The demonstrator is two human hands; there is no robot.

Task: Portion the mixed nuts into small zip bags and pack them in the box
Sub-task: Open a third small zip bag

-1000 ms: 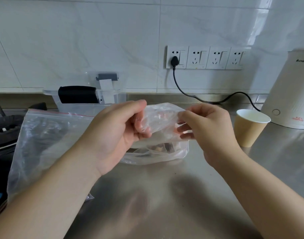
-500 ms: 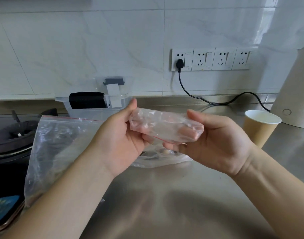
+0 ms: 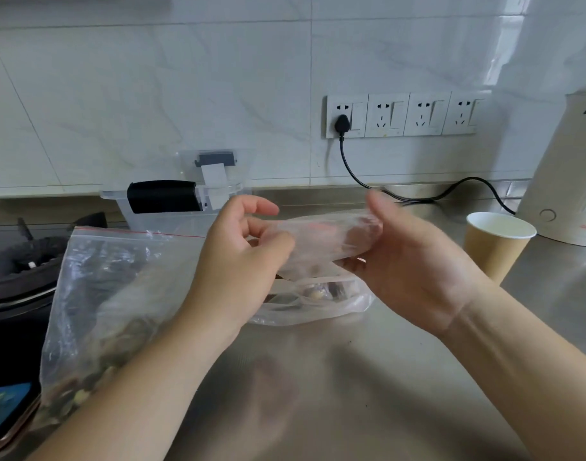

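I hold a small clear zip bag point(image 3: 324, 237) in the air above the steel counter point(image 3: 368, 377). My right hand point(image 3: 408, 261) grips its right end from below, thumb on top. My left hand point(image 3: 241, 261) pinches its left end with curled fingers. Below it lies a clear plastic bag point(image 3: 318, 301) holding some nuts. A large zip bag of mixed nuts point(image 3: 112, 304) with a red seal line stands at the left, partly hidden by my left forearm. A clear plastic box point(image 3: 185, 211) with a black handle sits at the back by the wall.
A brown paper cup point(image 3: 497, 244) stands at the right, a white kettle point(image 3: 570, 181) behind it with its black cord point(image 3: 418, 197) plugged into the wall sockets point(image 3: 401, 114). A gas stove point(image 3: 19, 271) and a phone point(image 3: 5, 407) occupy the left edge.
The small bag has been drawn out flatter between my hands. My left hand shifted from holding its edge with straight fingers to a curled pinch, and the view moved slightly nearer.
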